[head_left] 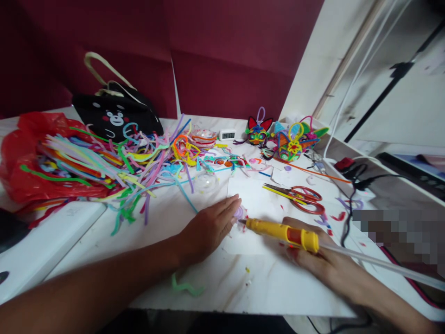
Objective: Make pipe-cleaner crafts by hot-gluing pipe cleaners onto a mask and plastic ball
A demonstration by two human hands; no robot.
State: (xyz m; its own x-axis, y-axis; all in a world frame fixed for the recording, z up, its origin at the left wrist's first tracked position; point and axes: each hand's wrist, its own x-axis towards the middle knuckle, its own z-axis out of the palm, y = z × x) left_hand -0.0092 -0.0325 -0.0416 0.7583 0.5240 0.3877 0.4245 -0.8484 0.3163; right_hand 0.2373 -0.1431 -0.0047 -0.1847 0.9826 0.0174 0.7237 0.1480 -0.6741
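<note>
My right hand [306, 241] is wrapped round a yellow hot glue gun [274, 230], with a clear glue stick [375, 261] trailing from its back end. The gun's dark nozzle points left, close beside a small lilac pipe-cleaner coil [238, 213] on a white sheet of paper [250, 243]. With fingers straight and together, my left hand [213, 225] holds the coil at its left edge; its thumb side is partly hidden. Red scraps lie round the coil. Orange-handled scissors [308, 199] rest beyond the right hand.
Loose pipe cleaners [153, 157] spill from a red plastic bag [21, 157] at left. A black bag [114, 116], a small timer [227, 135] and decorated pipe-cleaner balls [257, 132] stand at the back. A clear dome [206, 182] sits beyond my left hand. Black cables [349, 218] run along the right.
</note>
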